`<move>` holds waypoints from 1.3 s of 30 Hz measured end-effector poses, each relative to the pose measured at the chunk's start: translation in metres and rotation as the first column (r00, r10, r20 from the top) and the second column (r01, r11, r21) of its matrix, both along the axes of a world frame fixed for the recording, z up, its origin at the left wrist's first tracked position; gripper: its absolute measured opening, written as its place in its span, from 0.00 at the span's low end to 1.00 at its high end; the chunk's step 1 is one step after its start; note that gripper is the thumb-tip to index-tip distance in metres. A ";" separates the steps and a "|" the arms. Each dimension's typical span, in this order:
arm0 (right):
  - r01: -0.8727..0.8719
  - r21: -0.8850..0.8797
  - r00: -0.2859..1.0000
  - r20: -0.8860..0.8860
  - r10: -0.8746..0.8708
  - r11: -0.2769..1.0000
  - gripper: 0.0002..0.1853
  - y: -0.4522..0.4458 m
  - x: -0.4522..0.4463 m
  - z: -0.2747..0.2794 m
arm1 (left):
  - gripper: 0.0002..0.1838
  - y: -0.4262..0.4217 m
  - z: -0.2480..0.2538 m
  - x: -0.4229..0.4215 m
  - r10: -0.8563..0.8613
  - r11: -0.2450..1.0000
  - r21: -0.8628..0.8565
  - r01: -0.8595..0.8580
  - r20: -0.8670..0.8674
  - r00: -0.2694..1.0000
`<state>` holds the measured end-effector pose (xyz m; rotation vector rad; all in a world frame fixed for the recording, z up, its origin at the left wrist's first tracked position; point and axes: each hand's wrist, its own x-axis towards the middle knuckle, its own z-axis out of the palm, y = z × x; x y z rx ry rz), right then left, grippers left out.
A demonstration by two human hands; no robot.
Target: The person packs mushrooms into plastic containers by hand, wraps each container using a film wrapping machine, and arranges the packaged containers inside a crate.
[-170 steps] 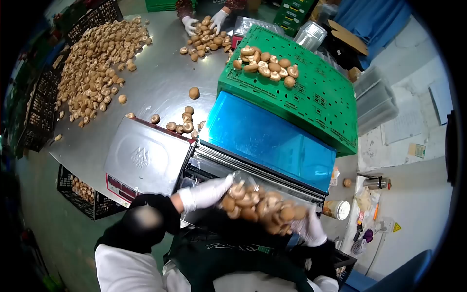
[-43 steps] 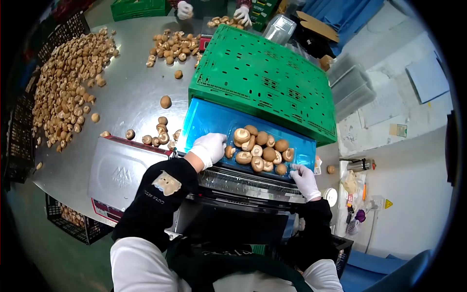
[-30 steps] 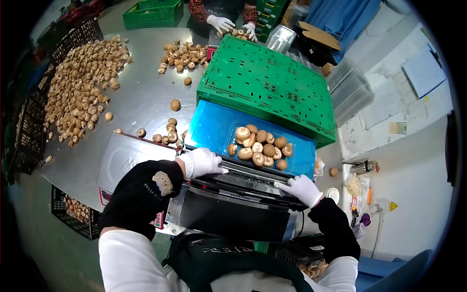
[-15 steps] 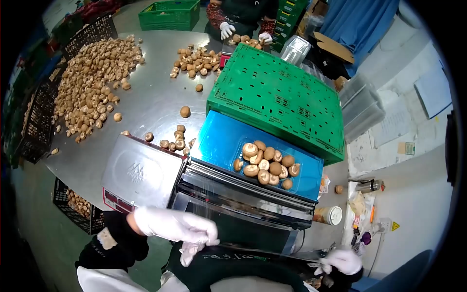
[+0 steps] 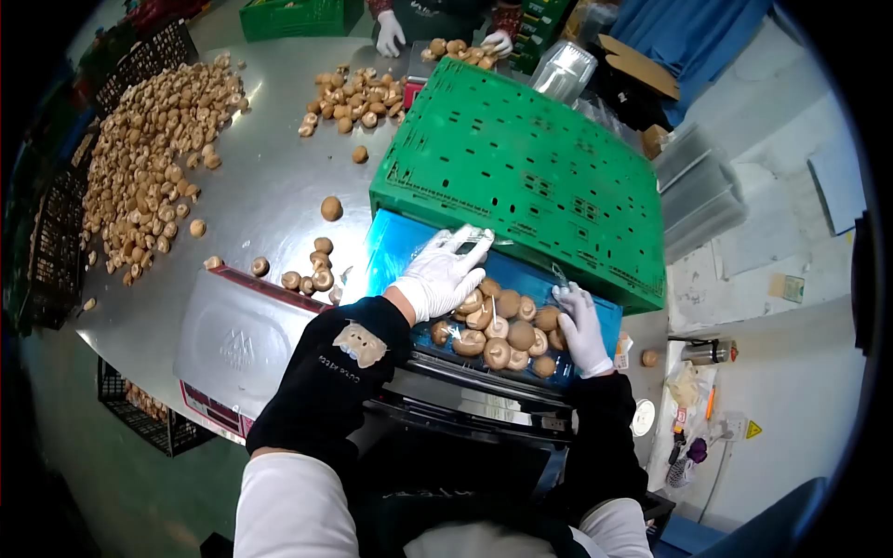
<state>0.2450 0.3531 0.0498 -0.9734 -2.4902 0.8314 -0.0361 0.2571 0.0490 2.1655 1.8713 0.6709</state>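
A clear tray of brown mushrooms (image 5: 498, 327) sits on the blue surface (image 5: 391, 244) of the wrapping machine, with clear plastic film (image 5: 502, 243) drawn over it. My left hand (image 5: 439, 277), in a white glove, reaches over the tray's left side; its fingers pinch the film near the green crate. On the tray's right, my gloved right hand (image 5: 583, 330) has its fingers closed on the film, whose crumpled edge pokes up past the fingertips. The near rim of the tray lies by the machine's black front bar (image 5: 465, 372).
An upturned green crate (image 5: 521, 177) stands just behind the tray. At left are a scale (image 5: 237, 344), loose mushrooms (image 5: 321, 265) and a large mushroom heap (image 5: 149, 167). Across the steel table, a co-worker's gloved hands (image 5: 390, 34) are near more mushrooms. Clear trays (image 5: 698, 186) are stacked at right.
Both my hands have moved forward and up from the machine's near side to the tray, bringing the film over the mushrooms. The camera view has shifted slightly.
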 end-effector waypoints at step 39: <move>-0.012 -0.990 0.778 0.080 -0.623 -0.142 0.22 -0.296 0.110 -0.024 | 0.23 -0.284 -0.058 0.043 0.782 0.613 -0.721 0.323 0.613 -0.113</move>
